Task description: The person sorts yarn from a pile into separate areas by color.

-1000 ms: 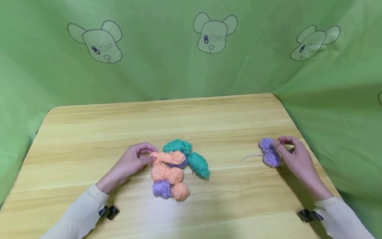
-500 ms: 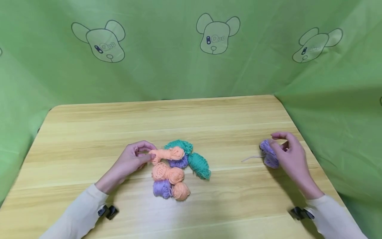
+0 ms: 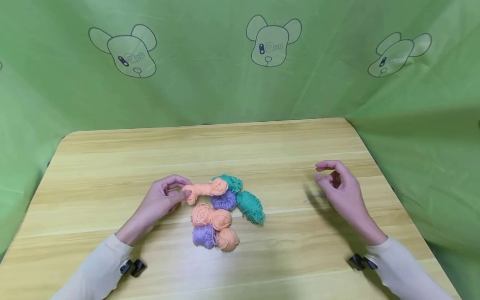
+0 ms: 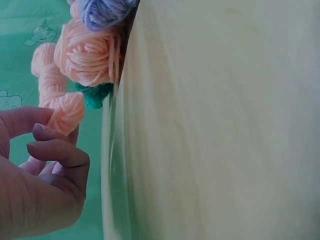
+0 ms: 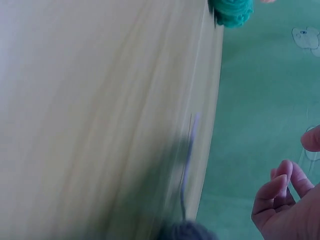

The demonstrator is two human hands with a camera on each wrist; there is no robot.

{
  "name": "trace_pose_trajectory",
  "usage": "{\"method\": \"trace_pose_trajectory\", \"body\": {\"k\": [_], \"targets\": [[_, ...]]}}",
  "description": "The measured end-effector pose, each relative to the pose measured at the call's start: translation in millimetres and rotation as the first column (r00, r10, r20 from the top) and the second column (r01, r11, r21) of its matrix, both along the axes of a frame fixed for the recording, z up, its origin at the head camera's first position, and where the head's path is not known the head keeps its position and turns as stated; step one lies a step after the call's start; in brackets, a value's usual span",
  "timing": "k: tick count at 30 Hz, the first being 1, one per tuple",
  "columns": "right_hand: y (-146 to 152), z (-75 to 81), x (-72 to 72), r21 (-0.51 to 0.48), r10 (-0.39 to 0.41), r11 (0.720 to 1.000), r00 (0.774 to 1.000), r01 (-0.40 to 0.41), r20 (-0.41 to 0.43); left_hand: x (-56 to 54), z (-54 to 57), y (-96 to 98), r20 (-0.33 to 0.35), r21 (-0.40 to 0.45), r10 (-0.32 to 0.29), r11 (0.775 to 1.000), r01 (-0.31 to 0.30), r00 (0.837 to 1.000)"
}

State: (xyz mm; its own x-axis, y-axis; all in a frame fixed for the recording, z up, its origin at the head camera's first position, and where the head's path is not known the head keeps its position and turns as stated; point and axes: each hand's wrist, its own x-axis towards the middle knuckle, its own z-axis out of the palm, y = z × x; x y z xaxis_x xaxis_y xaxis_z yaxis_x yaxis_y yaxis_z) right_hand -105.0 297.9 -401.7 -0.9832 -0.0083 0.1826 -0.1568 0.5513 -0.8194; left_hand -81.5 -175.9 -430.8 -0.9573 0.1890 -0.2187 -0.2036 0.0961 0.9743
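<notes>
My left hand (image 3: 165, 198) pinches one end of a peach yarn skein (image 3: 207, 188) between thumb and fingers. The skein is raised at the back left of a yarn pile and overlaps a green skein (image 3: 233, 182) and a purple skein (image 3: 224, 201) in the head view. To the right, my right hand (image 3: 342, 187) hovers over the table with thumb and forefinger apart, holding nothing. Beneath it, mostly hidden in the head view, lies another purple skein (image 5: 187, 231); its loose tail (image 5: 187, 170) shows in the right wrist view.
Below the raised skein are another peach skein (image 3: 211, 216), a purple skein (image 3: 204, 236) and a peach ball (image 3: 227, 239). A second green skein (image 3: 251, 207) lies at the pile's right. Green cloth (image 3: 202, 96) hangs behind the wooden table (image 3: 292, 258).
My left hand has lifted the peach skein slightly and drawn it left, uncovering more of the purple one. My right hand has moved left from beside the lone purple skein to over it.
</notes>
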Motion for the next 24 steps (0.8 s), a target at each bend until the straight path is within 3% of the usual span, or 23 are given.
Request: {"method": "trace_pose_trajectory", "body": {"k": [5,9,24], "targets": [[-14.3,10.1,-1.5,-0.069,0.074,0.995,0.997,-0.073,0.012,0.9,1.0,-1.3,-0.026,0.017,0.024,1.0,-0.024,0.999],[-25.4,14.4,-1.0,-0.05,0.1,0.994,0.995,-0.098,0.021,2.4,3.8,-4.3,-0.037,0.013,0.028,1.0,-0.028,0.999],[-71.4,6.2,0.1,-0.094,0.254,0.963,0.967,-0.253,0.0,13.8,10.4,-22.7,-0.038,-0.024,0.085,0.996,-0.086,0.996]]}}
